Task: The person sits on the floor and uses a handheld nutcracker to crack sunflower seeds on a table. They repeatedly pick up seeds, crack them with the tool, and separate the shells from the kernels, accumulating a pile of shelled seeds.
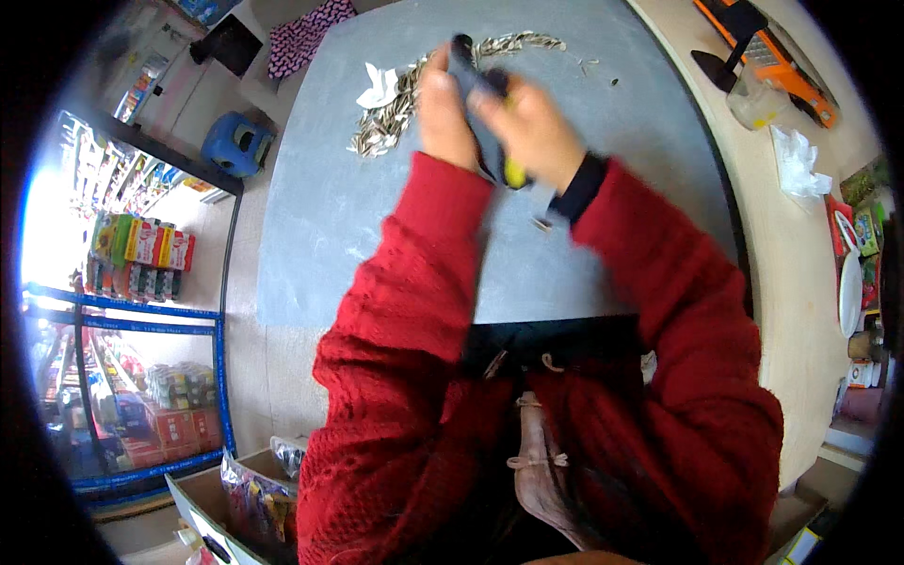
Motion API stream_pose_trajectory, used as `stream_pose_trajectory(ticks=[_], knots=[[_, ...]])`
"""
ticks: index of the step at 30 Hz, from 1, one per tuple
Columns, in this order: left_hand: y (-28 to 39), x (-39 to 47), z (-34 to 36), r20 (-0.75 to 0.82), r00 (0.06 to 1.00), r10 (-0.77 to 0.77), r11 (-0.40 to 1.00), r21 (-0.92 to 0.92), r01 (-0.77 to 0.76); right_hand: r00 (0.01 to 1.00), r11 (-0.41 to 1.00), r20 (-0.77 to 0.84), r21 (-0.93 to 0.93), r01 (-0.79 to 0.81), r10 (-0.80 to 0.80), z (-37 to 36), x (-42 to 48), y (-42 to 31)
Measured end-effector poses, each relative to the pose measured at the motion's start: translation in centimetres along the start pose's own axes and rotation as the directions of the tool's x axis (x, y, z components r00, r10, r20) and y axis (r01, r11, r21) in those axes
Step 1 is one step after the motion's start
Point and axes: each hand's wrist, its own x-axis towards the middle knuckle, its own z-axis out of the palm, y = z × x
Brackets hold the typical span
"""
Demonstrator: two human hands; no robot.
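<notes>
A dark grey elongated object with a yellow part (477,116) is held between both hands above the grey tabletop (339,247). My left hand (445,113) steadies it from the left side, fingers pointing away from me. My right hand (540,131) grips it from the right, with the thumb across its upper face. Motion blur hides its details, so its exact kind is unclear. Behind the hands, striped sunflower seeds (385,127) lie in a curved heap on the table. A crumpled white tissue (379,86) rests against their left side.
Along the right runs a pale wooden counter (777,282) with an orange keyed device (780,67), a clear plastic cup (756,102) and crumpled tissue (798,162). A blue plastic stool (239,143) stands left, near a blue-edged glass case (152,321). An open carton (247,494) sits lower left.
</notes>
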Motion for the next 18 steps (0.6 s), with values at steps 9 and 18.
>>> stream_pose_trajectory(ticks=[9,18], knots=[[-3.6,1.6,-2.5,0.302,0.949,-0.091,0.98,-0.144,0.14,0.971,0.975,0.173,0.178,0.133,-0.164,-0.5,-0.3,1.6],[4.1,-2.5,0.9,0.779,0.371,0.505,0.453,0.127,-0.882,0.969,0.663,0.179,0.707,-0.246,0.169,-9.4,4.6,-0.7]])
